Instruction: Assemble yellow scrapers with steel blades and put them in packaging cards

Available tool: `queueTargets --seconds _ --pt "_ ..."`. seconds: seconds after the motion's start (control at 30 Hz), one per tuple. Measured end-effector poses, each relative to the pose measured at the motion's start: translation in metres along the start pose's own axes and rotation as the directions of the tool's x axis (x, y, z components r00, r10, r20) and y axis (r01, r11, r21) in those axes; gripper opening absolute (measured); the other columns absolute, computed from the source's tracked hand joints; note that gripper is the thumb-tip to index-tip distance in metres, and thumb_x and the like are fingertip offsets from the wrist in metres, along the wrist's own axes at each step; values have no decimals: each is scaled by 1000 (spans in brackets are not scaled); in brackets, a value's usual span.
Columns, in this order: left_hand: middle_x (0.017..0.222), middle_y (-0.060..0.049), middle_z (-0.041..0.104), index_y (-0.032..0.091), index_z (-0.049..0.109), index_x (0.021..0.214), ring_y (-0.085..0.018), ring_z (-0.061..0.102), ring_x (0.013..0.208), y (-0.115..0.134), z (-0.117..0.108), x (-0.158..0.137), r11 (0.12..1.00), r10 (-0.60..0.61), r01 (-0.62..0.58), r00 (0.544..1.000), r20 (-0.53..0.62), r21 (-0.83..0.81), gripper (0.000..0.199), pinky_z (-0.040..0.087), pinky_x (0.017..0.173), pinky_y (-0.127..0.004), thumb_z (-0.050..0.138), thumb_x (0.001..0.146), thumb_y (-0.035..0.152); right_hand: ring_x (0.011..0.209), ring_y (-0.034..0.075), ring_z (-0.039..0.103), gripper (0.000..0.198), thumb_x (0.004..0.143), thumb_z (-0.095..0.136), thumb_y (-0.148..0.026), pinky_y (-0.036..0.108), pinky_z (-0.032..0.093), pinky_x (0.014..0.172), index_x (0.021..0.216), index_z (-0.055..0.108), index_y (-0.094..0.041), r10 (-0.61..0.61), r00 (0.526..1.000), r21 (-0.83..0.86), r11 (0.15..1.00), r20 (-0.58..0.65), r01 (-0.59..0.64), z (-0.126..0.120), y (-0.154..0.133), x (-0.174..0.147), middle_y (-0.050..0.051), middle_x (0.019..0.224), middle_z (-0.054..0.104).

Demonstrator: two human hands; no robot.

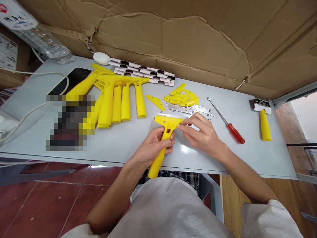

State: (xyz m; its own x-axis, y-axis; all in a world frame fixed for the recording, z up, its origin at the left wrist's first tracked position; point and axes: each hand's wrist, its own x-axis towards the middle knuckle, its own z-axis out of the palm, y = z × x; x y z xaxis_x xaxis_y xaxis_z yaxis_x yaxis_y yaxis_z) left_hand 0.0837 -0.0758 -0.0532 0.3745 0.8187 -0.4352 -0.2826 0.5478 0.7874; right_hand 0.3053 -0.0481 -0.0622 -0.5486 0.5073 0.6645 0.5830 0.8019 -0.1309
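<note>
At the table edge (74, 158): yellow scraper (159, 158), smooth, T-shaped.
Left hand (156, 145): wrapped round its handle.
Right hand (201, 132): fingertips pinched together at its wide end (can't tell on what).
Screwdriver (232, 130): shiny rod, red handle.

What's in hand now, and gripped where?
Yellow scraper: the left hand grips its upper handle, just below the head. The right hand is at the head's right corner; whether it grips anything can't be told.
</note>
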Motion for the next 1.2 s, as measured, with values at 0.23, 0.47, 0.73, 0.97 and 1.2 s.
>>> queueTargets --seconds 0.23,0.47,0.73,0.97,1.2 --pt "85 3 57 19 62 81 -6 46 62 0 2 1 1000 1 -1 1000 -10 6 33 36 51 -22 89 62 20 97 12 59 24 97 67 -7 29 54 83 117 72 -21 -4 999 30 1000 -44 5 3 0 1 4 109 75" --pt "89 2 58 18 61 80 -6 48 65 2 1 -1 1000 -7 7 1000 -23 7 34 36 50 -21 89 61 19 98 12 67 23 99 68 -13 31 58 87 119 76 -22 146 985 42 989 -88 -143 -35 7 4 6 112 75" --pt "87 2 58 18 60 80 -6 48 65 3 3 -1 1000 -15 16 1000 -16 6 36 36 50 -21 89 60 18 116 23 68 35 106 65 -46 44 58 103 120 84 -22 669 740 -398 662 -68 -635 -106 35 -83 11 124 75" --pt "86 2 58 17 62 79 -5 47 62 8 5 5 999 -7 9 999 -40 37 30 36 49 -22 84 59 14 113 27 69 67 103 60 -66 52 58 108 154 70 -24 862 496 -480 481 106 -734 -110 46 -133 15 131 73" --pt "86 2 58 17 63 79 -5 47 60 17 9 31 997 59 -55 996 -71 52 29 35 47 -22 78 57 7 92 18 75 53 98 67 -57 37 62 92 138 77 -23 892 449 -286 446 60 -848 -124 66 -126 8 111 80"
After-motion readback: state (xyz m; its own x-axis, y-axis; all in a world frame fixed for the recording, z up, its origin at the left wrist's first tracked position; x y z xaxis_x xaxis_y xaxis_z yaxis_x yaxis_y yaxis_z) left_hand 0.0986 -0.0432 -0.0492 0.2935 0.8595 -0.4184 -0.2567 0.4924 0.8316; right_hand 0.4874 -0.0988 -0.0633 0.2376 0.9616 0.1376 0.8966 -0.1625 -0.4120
